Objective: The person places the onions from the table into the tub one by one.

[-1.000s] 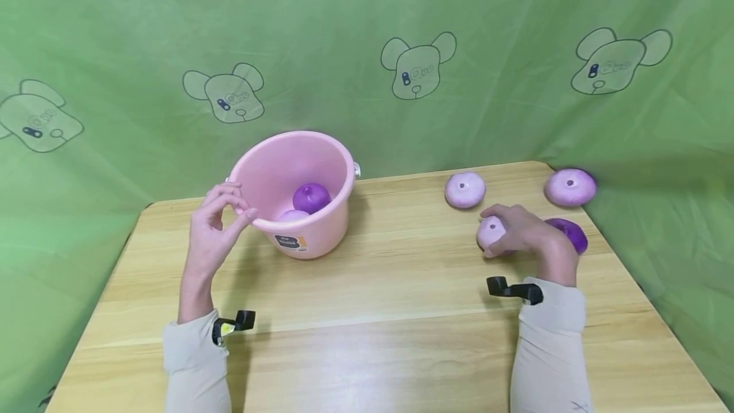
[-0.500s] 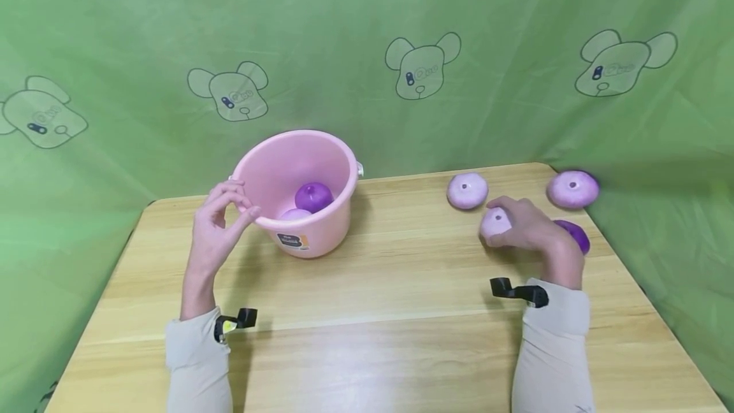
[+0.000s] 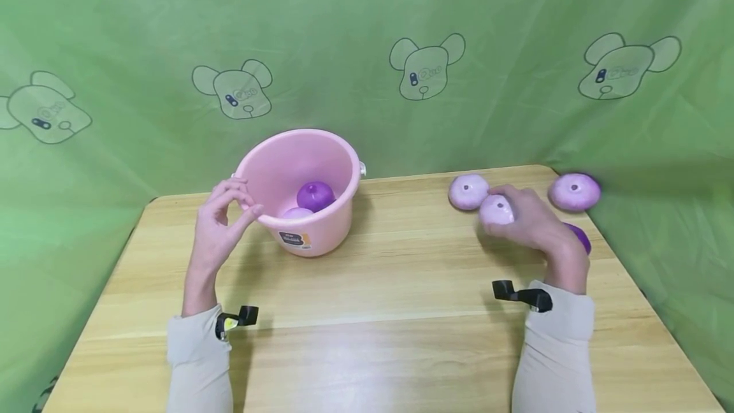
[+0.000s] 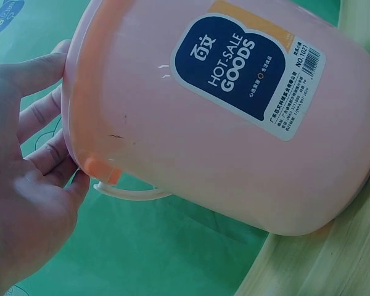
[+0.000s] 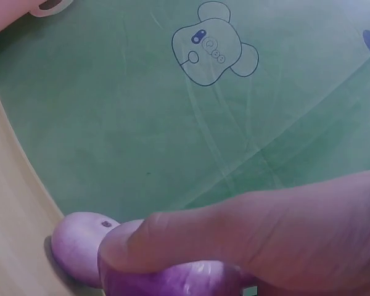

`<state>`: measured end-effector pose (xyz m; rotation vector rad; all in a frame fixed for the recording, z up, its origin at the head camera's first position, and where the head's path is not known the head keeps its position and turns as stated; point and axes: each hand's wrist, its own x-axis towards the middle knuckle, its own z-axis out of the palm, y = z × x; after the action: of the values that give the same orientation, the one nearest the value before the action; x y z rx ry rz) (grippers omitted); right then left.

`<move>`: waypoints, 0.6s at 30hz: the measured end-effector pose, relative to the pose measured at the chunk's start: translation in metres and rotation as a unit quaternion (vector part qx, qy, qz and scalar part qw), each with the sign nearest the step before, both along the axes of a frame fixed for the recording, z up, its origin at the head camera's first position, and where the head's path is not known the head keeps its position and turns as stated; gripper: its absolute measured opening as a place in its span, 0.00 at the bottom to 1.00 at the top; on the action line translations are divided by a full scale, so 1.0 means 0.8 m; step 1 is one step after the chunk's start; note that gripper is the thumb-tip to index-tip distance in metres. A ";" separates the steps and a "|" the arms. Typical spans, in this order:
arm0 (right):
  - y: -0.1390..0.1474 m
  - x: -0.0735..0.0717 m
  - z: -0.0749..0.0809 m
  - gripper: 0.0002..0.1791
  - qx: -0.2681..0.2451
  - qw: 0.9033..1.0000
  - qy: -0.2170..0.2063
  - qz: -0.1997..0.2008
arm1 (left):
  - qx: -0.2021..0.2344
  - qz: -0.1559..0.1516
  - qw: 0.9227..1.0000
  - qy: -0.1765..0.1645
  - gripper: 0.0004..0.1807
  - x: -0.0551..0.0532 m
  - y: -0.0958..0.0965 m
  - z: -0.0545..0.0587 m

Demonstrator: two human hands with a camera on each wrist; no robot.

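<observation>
A pink bucket [image 3: 344, 209] stands at the table's back left, a dark purple onion [image 3: 315, 196] and a paler onion [image 3: 297, 213] inside it. My left hand [image 3: 215, 231] holds the bucket's rim at its left side, thumb and fingertips on the edge. Over on the right, my right hand [image 3: 530, 222] grips a pale purple onion [image 3: 496, 210] from its right side; in the right wrist view the thumb [image 5: 191, 237] lies across it. Just behind that onion sits another pale onion [image 3: 468, 192]. A dark purple onion [image 3: 580, 238] is partly hidden by the right hand.
One more pale purple onion [image 3: 575, 192] lies at the table's back right corner. The wooden table [image 3: 367, 336] ends at a green curtain [image 3: 344, 30] printed with mouse heads. A white handle [image 4: 132, 192] hangs off the bucket in the left wrist view.
My right hand has carried the gripped onion slightly up and away from me, closer to the pale onion behind it. The left hand keeps its hold on the bucket rim.
</observation>
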<state>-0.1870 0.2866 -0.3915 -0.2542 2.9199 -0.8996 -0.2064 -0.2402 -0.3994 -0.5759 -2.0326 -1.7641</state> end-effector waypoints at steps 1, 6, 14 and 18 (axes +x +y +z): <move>-0.001 0.000 0.001 0.41 -0.004 1.000 0.008 -0.001 | -0.001 0.000 1.000 0.000 0.06 0.000 0.000 0.000; -0.004 0.004 0.006 0.39 -0.029 0.999 0.034 -0.002 | 0.000 -0.002 1.000 0.000 0.06 -0.001 0.000 0.000; -0.012 0.006 0.012 0.39 -0.078 0.995 0.059 0.000 | 0.001 -0.002 1.000 -0.001 0.06 0.000 0.000 0.001; -0.017 0.006 0.016 0.40 -0.083 0.994 0.068 -0.011 | 0.002 0.001 1.000 -0.005 0.06 0.000 0.001 0.001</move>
<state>-0.1822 0.2734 -0.3790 -0.3045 2.9785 -1.1759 -0.2061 -0.2397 -0.3983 -0.5656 -2.0365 -1.7729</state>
